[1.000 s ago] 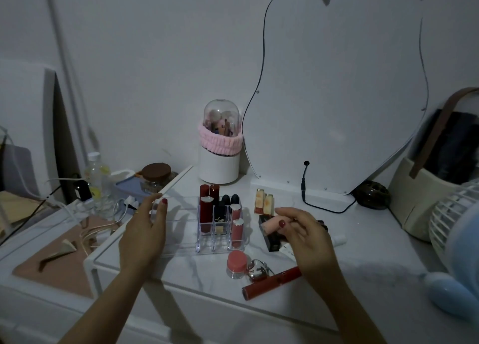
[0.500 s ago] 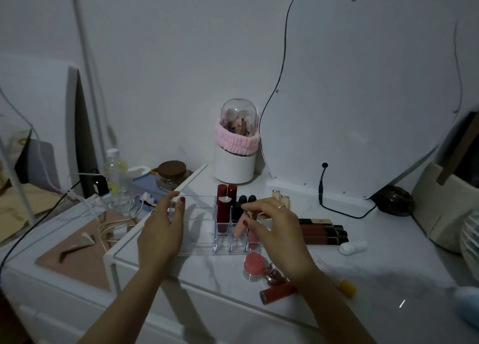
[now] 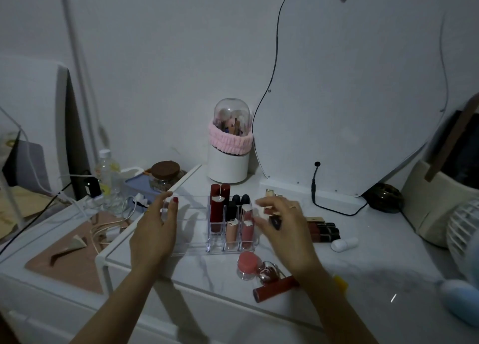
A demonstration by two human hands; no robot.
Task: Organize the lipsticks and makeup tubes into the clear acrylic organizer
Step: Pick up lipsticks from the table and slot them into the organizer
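Observation:
The clear acrylic organizer [image 3: 191,214] stands on the white marble top. My left hand [image 3: 155,229] grips its empty left end. Its right slots hold dark red tubes [image 3: 216,211], black lipsticks [image 3: 232,208], a peach tube [image 3: 231,231] and a pink tube [image 3: 246,229]. My right hand [image 3: 285,232] hovers just right of the organizer, fingers spread and blurred, over a dark lipstick [image 3: 276,221]. Loose on the top lie a red gloss tube [image 3: 274,288], a pink jar [image 3: 247,264], a row of dark tubes [image 3: 322,231] and a small white tube [image 3: 343,243].
A white brush holder [image 3: 229,149] with a pink band stands behind the organizer, next to a large mirror [image 3: 350,84] with a black cable [image 3: 315,185]. A fan [image 3: 464,232] and a bag [image 3: 435,201] are at the right. A bottle [image 3: 107,172], a jar [image 3: 164,177] and cords crowd the left.
My right hand carried the peach tube from the right, set it in a front slot and let go, then drew back to the right. My left hand kept hold of the organizer.

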